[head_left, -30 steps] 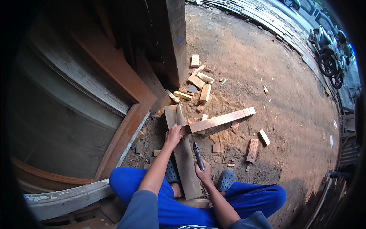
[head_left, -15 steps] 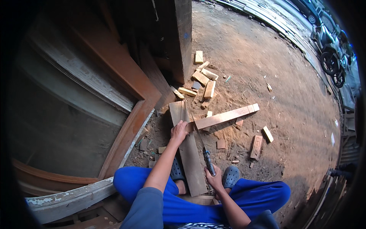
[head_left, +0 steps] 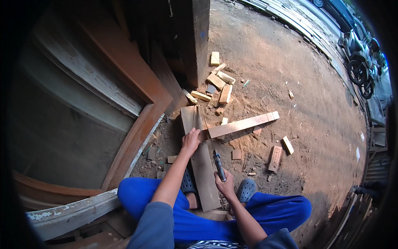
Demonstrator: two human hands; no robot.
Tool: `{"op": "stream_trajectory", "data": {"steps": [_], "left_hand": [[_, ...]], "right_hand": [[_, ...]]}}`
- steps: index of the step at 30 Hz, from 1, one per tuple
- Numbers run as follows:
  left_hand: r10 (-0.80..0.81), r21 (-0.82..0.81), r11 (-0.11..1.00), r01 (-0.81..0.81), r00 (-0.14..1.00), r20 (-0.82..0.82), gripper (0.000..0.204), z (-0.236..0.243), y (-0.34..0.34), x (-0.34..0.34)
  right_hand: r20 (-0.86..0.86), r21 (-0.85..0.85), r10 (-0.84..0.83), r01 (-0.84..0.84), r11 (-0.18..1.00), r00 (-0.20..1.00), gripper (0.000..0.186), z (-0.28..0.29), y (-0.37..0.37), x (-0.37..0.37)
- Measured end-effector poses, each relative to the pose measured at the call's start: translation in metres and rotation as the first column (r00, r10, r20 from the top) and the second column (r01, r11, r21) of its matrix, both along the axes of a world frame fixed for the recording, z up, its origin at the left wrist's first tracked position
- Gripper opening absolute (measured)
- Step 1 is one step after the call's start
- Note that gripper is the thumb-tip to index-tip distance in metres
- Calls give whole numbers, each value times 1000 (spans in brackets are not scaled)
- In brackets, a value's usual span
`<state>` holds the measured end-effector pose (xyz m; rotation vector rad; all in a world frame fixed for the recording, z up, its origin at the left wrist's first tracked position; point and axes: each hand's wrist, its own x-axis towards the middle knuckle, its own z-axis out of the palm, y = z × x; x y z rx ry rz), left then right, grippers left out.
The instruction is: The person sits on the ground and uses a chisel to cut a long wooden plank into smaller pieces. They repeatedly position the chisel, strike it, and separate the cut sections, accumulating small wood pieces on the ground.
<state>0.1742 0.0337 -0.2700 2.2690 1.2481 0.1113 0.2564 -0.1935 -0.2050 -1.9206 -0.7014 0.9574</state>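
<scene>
My right hand (head_left: 225,184) is closed round the dark handle of a handsaw (head_left: 219,166). The saw's thin blade runs forward against a light wooden bar (head_left: 244,124), which lies crosswise over a long grey-brown plank (head_left: 206,177). At the bar's left end, my left hand (head_left: 191,141) grips and presses it down on the plank; its fingertips are partly hidden. The bar's right end sticks out past the plank, with pencil-like lines across its tip. Both feet, in grey clogs, stand either side of the plank.
Several wood offcuts (head_left: 216,81) lie ahead beside a dark post (head_left: 199,45). Sawdust and small blocks (head_left: 275,158) are scattered on the dirt to the right. A brown wooden frame (head_left: 137,137) leans at the left. Motorcycles (head_left: 359,68) stand at the far right.
My right hand and the saw have moved forward a little along the cut. My left hand still presses the bar. The whole view has shifted slightly.
</scene>
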Motion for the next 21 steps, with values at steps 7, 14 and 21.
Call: {"op": "stream_trajectory", "data": {"steps": [7, 14, 21], "left_hand": [[10, -23, 1000, -10, 1000, -21, 50, 4, -1, -1], [-23, -31, 999, 22, 1000, -13, 40, 13, -3, 3], [-34, 11, 999, 34, 998, -52, 48, 3, -10, -2]], "right_hand": [[24, -42, 17, -16, 999, 1000, 19, 10, -47, -9], [28, 53, 28, -29, 998, 999, 19, -40, -48, -4], [-70, 61, -35, 39, 997, 997, 16, -33, -7, 14]]}}
